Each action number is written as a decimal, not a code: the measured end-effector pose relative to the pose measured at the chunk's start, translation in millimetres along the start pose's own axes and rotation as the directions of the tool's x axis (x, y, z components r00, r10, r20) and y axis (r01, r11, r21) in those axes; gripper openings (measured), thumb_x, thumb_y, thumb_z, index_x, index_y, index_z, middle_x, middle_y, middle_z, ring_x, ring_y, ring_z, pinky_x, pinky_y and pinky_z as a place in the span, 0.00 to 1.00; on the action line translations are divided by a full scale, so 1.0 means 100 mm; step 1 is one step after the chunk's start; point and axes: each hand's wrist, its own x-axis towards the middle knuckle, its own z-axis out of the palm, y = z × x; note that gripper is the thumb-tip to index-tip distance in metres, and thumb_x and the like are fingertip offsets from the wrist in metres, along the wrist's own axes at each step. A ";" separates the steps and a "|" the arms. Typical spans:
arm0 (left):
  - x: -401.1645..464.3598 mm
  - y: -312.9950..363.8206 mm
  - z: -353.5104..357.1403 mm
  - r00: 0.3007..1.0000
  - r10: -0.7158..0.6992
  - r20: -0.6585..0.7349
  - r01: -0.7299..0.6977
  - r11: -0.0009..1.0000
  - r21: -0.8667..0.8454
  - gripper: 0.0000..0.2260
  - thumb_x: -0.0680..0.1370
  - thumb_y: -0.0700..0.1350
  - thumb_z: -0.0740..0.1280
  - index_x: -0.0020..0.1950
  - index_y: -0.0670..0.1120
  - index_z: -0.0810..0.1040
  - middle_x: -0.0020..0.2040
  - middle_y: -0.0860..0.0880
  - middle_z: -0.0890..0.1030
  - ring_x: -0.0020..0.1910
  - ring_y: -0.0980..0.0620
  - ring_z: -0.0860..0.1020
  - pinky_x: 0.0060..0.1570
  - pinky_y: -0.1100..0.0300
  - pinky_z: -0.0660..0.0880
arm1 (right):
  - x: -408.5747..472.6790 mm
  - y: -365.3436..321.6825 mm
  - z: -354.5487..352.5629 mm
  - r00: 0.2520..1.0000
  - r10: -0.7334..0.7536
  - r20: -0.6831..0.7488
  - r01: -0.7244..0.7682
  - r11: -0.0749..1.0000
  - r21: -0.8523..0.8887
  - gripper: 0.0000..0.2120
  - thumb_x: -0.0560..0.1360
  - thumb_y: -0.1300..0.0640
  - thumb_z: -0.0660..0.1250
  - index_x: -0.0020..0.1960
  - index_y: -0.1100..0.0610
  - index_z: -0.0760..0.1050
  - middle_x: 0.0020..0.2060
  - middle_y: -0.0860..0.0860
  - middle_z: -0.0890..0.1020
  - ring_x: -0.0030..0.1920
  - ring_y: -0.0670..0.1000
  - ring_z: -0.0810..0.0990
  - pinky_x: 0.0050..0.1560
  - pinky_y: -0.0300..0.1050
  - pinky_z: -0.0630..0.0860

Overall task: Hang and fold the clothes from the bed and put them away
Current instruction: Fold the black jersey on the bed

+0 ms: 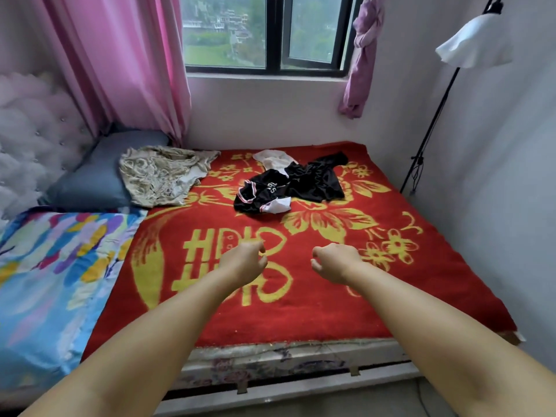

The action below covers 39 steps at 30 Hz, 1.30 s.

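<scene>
Both hands empty, fingers loosely curled, held out over the bed.

Left hand [245, 260] and right hand [334, 261] reach side by side above the red blanket [301, 311], gripping nothing, neither touching any cloth; clothes lie well beyond them toward the window [264, 34]; black garment with white trim [264, 195] crumpled mid-bed, a second black piece [316, 179] just beside it on the right, touching; a white garment [275, 159] behind the two, partly under the black ones; beige patterned garment [162, 176] to the left, draped half onto a grey-blue pillow [96, 176]; colourful quilt [54, 266] covers the bed's left side; pink curtain [120, 64] hangs left of the window, a purple knotted one [362, 55] right; black lamp stand [433, 121] with white shade [475, 43] against the right wall.
</scene>
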 end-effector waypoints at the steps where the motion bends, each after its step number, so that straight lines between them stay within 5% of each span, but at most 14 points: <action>1: 0.12 -0.07 0.04 1.000 -0.009 0.012 0.009 1.000 -0.003 0.14 0.81 0.50 0.57 0.64 0.48 0.74 0.52 0.50 0.80 0.39 0.51 0.77 0.35 0.57 0.73 | 0.15 0.03 0.07 1.000 0.000 0.016 0.000 1.000 0.004 0.18 0.81 0.46 0.52 0.60 0.55 0.72 0.52 0.53 0.80 0.52 0.56 0.79 0.39 0.45 0.69; 10: 1.64 -0.57 0.41 0.983 -0.139 0.119 0.137 0.990 0.025 0.13 0.81 0.48 0.57 0.62 0.47 0.74 0.53 0.49 0.80 0.35 0.52 0.76 0.35 0.56 0.75 | 1.84 0.47 0.67 0.990 -0.004 0.144 -0.010 0.996 0.094 0.18 0.81 0.47 0.52 0.65 0.55 0.69 0.58 0.53 0.77 0.58 0.57 0.77 0.45 0.48 0.69; 15: 2.75 -0.68 0.75 0.957 -0.209 0.200 0.210 0.978 0.015 0.13 0.81 0.46 0.56 0.62 0.46 0.75 0.49 0.49 0.80 0.40 0.48 0.77 0.31 0.59 0.68 | 2.91 0.80 1.14 0.968 -0.045 0.249 0.011 0.990 0.139 0.19 0.82 0.47 0.51 0.68 0.54 0.67 0.60 0.53 0.74 0.57 0.57 0.77 0.47 0.50 0.72; 18: 3.39 -0.74 0.95 0.949 -0.221 0.224 0.226 0.974 0.001 0.14 0.81 0.47 0.55 0.65 0.47 0.73 0.55 0.49 0.79 0.45 0.48 0.78 0.36 0.59 0.70 | 3.53 0.90 1.43 0.954 -0.059 0.293 0.013 0.988 0.157 0.19 0.82 0.48 0.51 0.68 0.55 0.66 0.59 0.53 0.73 0.55 0.57 0.78 0.43 0.48 0.71; 27: 4.79 -1.30 1.99 0.947 -0.238 0.218 0.253 0.966 -0.045 0.16 0.80 0.47 0.56 0.66 0.47 0.71 0.60 0.47 0.77 0.55 0.45 0.77 0.44 0.55 0.72 | 4.83 0.57 2.65 0.975 -0.028 0.221 -0.039 0.956 0.292 0.18 0.81 0.48 0.54 0.66 0.55 0.68 0.63 0.53 0.72 0.63 0.56 0.70 0.55 0.51 0.71; 30: 5.12 -1.60 2.38 0.957 -0.231 0.174 0.245 0.967 -0.068 0.16 0.79 0.46 0.58 0.67 0.48 0.71 0.59 0.47 0.75 0.58 0.45 0.75 0.48 0.52 0.72 | 5.14 0.39 3.10 0.986 0.002 0.169 -0.064 0.931 0.358 0.22 0.80 0.48 0.56 0.71 0.54 0.66 0.71 0.54 0.66 0.71 0.55 0.63 0.66 0.53 0.63; 34: 5.47 -1.90 2.71 0.978 -0.194 0.069 0.197 0.980 -0.035 0.25 0.79 0.47 0.62 0.75 0.47 0.61 0.64 0.45 0.70 0.64 0.44 0.68 0.56 0.47 0.72 | 5.14 0.26 3.61 0.985 -0.046 0.167 -0.010 0.949 0.315 0.28 0.81 0.46 0.51 0.78 0.52 0.50 0.78 0.54 0.48 0.78 0.53 0.43 0.74 0.56 0.37; 39: 5.98 -2.13 2.95 0.994 -0.112 0.017 0.105 0.964 0.243 0.37 0.78 0.53 0.64 0.79 0.49 0.45 0.79 0.44 0.46 0.77 0.46 0.46 0.73 0.47 0.51 | 5.12 0.19 3.79 0.999 0.022 -0.037 -0.010 0.955 0.296 0.29 0.75 0.46 0.52 0.72 0.55 0.68 0.73 0.57 0.66 0.74 0.56 0.63 0.72 0.59 0.51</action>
